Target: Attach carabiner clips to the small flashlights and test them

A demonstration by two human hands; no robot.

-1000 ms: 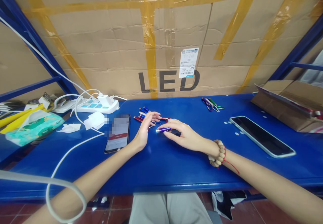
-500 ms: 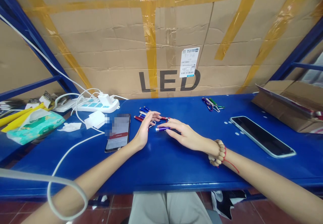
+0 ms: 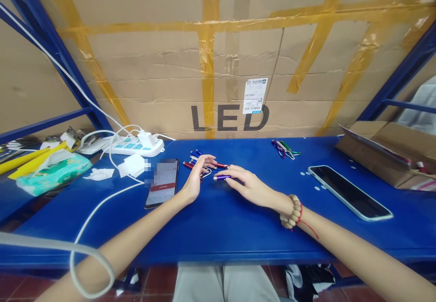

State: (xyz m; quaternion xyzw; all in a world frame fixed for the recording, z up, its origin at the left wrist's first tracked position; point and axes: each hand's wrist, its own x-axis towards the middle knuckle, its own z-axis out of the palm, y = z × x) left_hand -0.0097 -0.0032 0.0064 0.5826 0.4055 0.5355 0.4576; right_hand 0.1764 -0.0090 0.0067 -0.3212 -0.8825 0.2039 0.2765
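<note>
While right hand [image 3: 250, 186] pinches purple penlight [image 3: 222, 177], cardboard [image 3: 306, 88] behind reads "LED".

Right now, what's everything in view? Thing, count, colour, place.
table: 1, blue, across the foreground
LED carton: 1, brown with yellow tape, behind the table
open box: 1, brown, far right
torch pile: several, blue and red, table centre
purple torch: 1, at the right fingertips
clips: small bunch, purple and green, back centre-right
lit phone: 1, black, left of the left hand
dark phone: 1, right side
power strip: 1, white, back left
charger: 1, white, by the lit phone
cable: 1, white, left foreground
tissue pack: 1, teal, far left
left hand: on the torch pile
right hand: beaded bracelet at the wrist
</note>
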